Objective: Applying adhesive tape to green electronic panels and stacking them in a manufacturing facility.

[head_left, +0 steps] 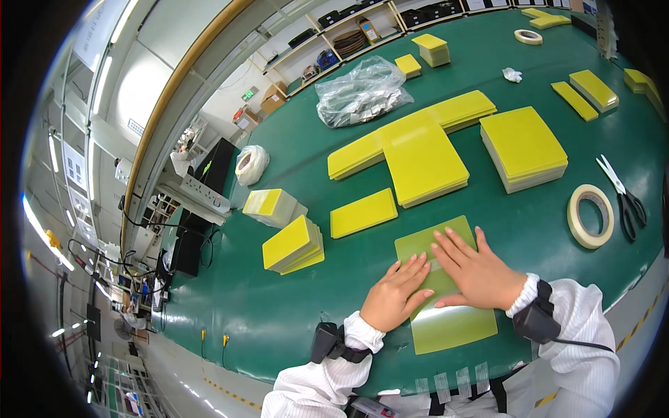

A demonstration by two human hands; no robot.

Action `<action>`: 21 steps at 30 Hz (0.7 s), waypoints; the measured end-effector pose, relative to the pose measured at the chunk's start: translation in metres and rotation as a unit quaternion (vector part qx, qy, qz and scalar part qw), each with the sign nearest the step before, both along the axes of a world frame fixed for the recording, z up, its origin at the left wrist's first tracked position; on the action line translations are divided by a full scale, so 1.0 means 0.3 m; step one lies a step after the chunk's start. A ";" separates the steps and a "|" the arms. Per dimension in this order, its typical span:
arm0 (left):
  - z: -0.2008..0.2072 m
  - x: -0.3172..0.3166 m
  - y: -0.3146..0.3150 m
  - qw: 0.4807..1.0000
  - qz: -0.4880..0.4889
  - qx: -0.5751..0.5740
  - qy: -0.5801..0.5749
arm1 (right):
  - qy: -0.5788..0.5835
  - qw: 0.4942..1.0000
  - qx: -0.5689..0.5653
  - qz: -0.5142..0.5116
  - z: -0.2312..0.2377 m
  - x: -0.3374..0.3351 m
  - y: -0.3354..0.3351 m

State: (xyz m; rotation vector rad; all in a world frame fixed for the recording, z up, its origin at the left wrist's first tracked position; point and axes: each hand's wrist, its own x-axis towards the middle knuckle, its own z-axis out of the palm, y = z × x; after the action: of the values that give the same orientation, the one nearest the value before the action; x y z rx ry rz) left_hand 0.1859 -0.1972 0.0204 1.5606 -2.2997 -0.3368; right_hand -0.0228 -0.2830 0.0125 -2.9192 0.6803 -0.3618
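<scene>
Head view: left hand (395, 296) and right hand (484, 277) (fingers slightly apart, thumbs out) rest flat on translucent yellow-green sheeting (454, 326) upon the green tabletop (293, 320); right of that sheeting lie a masking-tape roll (576, 217) and black-handled scissors (621, 191).

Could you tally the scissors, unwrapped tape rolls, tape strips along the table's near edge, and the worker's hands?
Pair of scissors: 1
Unwrapped tape rolls: 2
Tape strips: 4
Hands (left hand, right hand): 2
Total: 9
</scene>
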 end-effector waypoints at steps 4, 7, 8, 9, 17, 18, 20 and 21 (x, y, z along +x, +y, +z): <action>0.047 0.020 -0.032 0.999 -0.009 -0.017 0.047 | -0.011 0.998 0.005 0.063 -0.026 0.007 -0.034; 0.113 0.052 -0.062 0.985 0.140 -0.077 0.057 | 0.014 0.998 0.019 0.053 -0.030 -0.002 -0.021; 0.135 0.077 -0.073 0.976 0.163 -0.133 0.059 | 0.024 0.998 0.033 0.043 -0.023 0.000 -0.010; 0.151 0.106 -0.092 0.963 0.183 -0.188 0.059 | 0.033 0.998 0.047 0.032 -0.015 -0.001 -0.002; 0.035 0.361 -0.278 0.975 0.137 -0.115 -0.133 | 0.085 0.994 0.055 0.038 0.002 -0.033 0.006; 0.022 0.379 -0.295 0.974 0.136 -0.096 -0.154 | 0.089 0.994 0.055 0.044 0.004 -0.035 0.005; 0.011 0.377 -0.315 0.970 0.122 -0.074 -0.195 | 0.082 0.994 0.058 0.039 0.002 -0.044 0.004; -0.004 0.371 -0.314 0.971 0.120 -0.071 -0.194 | 0.075 0.995 0.057 0.039 0.000 -0.047 0.005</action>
State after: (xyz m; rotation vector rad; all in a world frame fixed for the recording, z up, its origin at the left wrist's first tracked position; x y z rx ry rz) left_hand 0.2971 -0.2915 0.0191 1.9394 -2.3034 0.2098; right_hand -0.0368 -0.2814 0.0124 -2.8730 0.5840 -0.0931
